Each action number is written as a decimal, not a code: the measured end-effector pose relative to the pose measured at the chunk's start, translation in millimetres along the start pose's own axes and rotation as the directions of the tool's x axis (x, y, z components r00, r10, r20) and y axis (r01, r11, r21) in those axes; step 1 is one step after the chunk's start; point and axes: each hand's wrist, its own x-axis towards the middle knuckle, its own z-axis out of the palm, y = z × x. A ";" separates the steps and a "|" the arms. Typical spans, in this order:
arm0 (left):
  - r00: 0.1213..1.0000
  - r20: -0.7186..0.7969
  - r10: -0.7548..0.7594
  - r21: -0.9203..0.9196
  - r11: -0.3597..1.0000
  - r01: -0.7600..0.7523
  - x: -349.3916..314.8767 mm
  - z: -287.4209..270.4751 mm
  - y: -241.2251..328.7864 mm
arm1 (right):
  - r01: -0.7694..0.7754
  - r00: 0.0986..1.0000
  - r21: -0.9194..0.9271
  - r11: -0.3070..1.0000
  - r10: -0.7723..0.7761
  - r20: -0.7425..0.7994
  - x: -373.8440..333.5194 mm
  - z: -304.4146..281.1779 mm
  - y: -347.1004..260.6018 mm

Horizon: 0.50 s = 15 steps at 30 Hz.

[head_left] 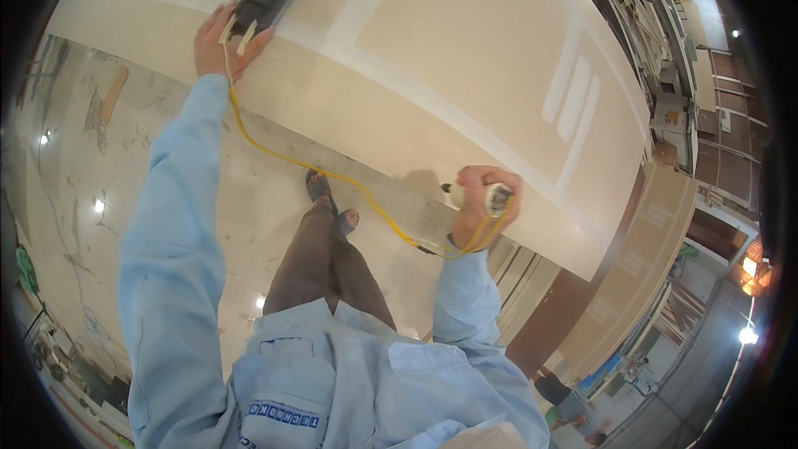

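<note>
Over one beige panel (465,41), left hand (213,48) around one black battery (268,2), right hand (476,199) around one pale tool (495,199).

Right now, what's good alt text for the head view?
The person's left hand holds a black-and-red block and the right hand a pale, rounded device, with a yellow cable running between them. A large beige panel spreads below.

A workshop, with a large beige panel (465,50) and stacked strips (617,8).
</note>
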 end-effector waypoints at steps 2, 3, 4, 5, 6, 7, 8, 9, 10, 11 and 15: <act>0.997 -0.020 -0.074 0.180 0.981 0.077 -4.0 0.2 -6.3 | 0.039 0.995 0.093 0.995 -0.030 -0.094 20.3 -5.4 -7.7; 0.989 -0.047 -0.140 0.280 0.949 0.148 -5.0 0.2 -8.8 | 0.091 0.987 0.160 0.983 -0.067 -0.145 33.1 -6.2 -7.7; 0.982 -0.093 -0.162 0.378 0.907 0.185 -6.2 0.0 -10.1 | 0.097 0.987 0.167 0.981 -0.073 -0.143 44.0 -6.3 -6.8; 0.976 -0.107 -0.191 0.365 0.905 0.217 -6.1 0.3 -10.3 | 0.092 0.985 0.176 0.980 -0.064 -0.160 54.5 -5.2 -4.1; 0.963 -0.128 -0.239 0.353 0.896 0.269 -6.0 0.2 -9.8 | 0.062 0.983 0.178 0.982 -0.029 -0.179 62.7 -3.6 -0.6; 0.948 -0.124 -0.295 0.338 0.885 0.319 -4.8 0.4 -8.9 | 0.067 0.982 0.161 0.985 -0.036 -0.186 69.1 -2.3 3.0; 0.952 -0.147 -0.270 0.324 0.896 0.304 -4.6 1.0 -7.3 | 0.050 0.982 0.140 0.989 -0.024 -0.186 74.4 -0.8 7.6; 0.961 -0.171 -0.219 0.347 0.899 0.267 -3.2 1.2 -6.6 | 0.047 0.983 0.126 0.991 -0.024 -0.183 79.9 1.2 13.0; 0.969 -0.166 -0.183 0.378 0.896 0.234 -3.3 2.4 -5.8 | 0.029 0.984 0.098 0.995 -0.012 -0.176 84.3 2.6 18.4; 0.974 -0.184 -0.131 0.410 0.890 0.197 -2.9 3.6 -6.7 | 0.016 0.986 0.071 0.997 -0.004 -0.168 87.6 4.5 24.0; 0.977 -0.151 -0.148 0.361 0.912 0.194 -2.9 14.0 -21.3 | -0.032 0.992 0.082 0.996 0.042 -0.120 102.2 9.9 45.6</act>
